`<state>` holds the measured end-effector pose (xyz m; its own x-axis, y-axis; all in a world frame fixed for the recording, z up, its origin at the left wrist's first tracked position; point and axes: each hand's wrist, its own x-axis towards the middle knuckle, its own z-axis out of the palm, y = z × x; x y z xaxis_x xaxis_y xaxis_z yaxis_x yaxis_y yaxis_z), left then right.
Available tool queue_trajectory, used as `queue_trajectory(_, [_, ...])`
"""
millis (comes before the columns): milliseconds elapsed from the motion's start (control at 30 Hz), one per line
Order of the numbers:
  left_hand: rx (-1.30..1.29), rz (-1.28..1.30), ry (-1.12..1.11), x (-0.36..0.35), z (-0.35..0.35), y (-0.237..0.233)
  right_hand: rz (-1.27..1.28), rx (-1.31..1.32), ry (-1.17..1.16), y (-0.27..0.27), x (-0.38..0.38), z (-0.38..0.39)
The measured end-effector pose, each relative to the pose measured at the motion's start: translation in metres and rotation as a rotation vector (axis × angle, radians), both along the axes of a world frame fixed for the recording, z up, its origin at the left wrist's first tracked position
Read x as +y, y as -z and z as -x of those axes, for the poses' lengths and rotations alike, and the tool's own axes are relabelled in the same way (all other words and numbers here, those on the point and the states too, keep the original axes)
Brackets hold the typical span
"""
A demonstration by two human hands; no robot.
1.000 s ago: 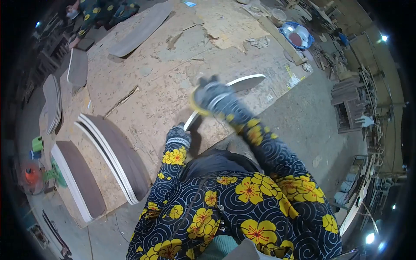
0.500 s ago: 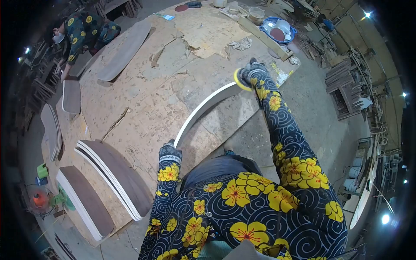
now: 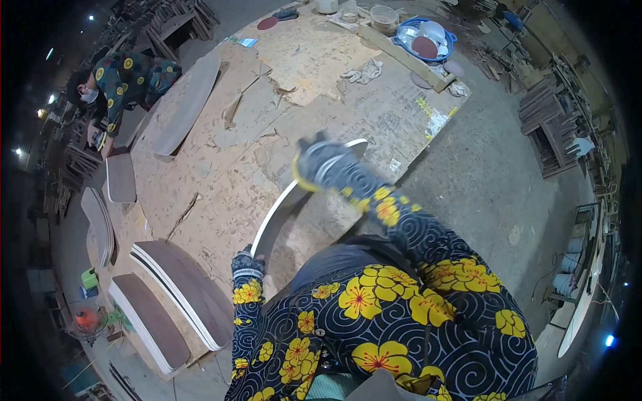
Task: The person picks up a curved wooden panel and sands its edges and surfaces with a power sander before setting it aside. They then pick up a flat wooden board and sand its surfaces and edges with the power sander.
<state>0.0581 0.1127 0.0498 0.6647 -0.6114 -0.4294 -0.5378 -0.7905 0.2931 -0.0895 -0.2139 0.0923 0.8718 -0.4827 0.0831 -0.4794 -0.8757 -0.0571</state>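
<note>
A curved wooden panel (image 3: 275, 215) stands on its edge on the big plywood table (image 3: 221, 180), its white rim facing up. My left hand (image 3: 246, 262), in a dark glove, grips the panel's near end. My right hand (image 3: 319, 164), also gloved, presses a yellow sanding pad (image 3: 296, 179) against the rim near the panel's middle; it is blurred by motion.
Two stacks of curved panels (image 3: 180, 291) lie at the table's near left corner. Another person (image 3: 117, 80) in a flowered smock works at the far left beside more panels. A blue basin (image 3: 424, 40) and containers sit at the far end. Bare concrete floor lies to the right.
My right hand with the sanding pad has slid back along the rim from the panel's far end toward its middle. My left hand keeps its hold on the near end.
</note>
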Motion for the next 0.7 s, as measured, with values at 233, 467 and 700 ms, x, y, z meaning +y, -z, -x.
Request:
queue_trajectory(233, [-0.041,-0.006,0.015,0.001,-0.003,-0.002,-1.050,-0.455,0.569,-0.033,-0.120,0.136])
queue_trajectory(467, [-0.024,-0.311,0.073,0.067,-0.036,-0.020,-0.965,-0.523,0.721,0.028,-0.145,0.226])
queue_trajectory(700, [-0.206,-0.063,0.431,-0.062,0.007,-0.061,-1.026,-0.467,0.437,-0.014,-0.086,0.181])
